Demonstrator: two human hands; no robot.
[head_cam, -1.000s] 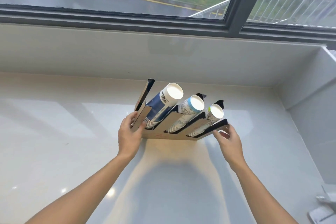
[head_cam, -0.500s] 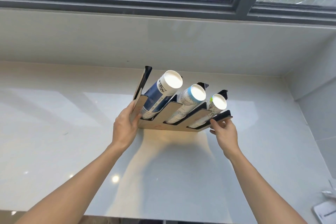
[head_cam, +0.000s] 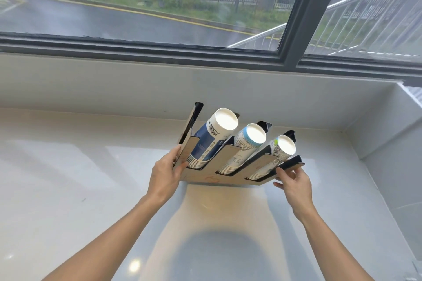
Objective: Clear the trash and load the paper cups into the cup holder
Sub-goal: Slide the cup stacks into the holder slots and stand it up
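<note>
A tan and black cup holder (head_cam: 228,177) stands tilted on the white counter (head_cam: 68,189). Three stacks of paper cups lie in its slots, bottoms toward me: a blue-printed stack (head_cam: 211,138) on the left, a light-blue-banded stack (head_cam: 245,146) in the middle, a green-marked stack (head_cam: 277,151) on the right. My left hand (head_cam: 165,172) grips the holder's left end. On the right end, my right hand (head_cam: 293,183) pinches the black tip between thumb and fingers.
A white wall ledge (head_cam: 205,89) and a dark-framed window (head_cam: 292,29) rise behind the holder. A tiled side wall (head_cam: 392,143) closes the counter on the right. A scrap of something white (head_cam: 414,275) shows at the lower right corner.
The view has tilted up, so more of the window shows. Both hands stay on the ends of the holder, which sits in about the same spot on the counter.
</note>
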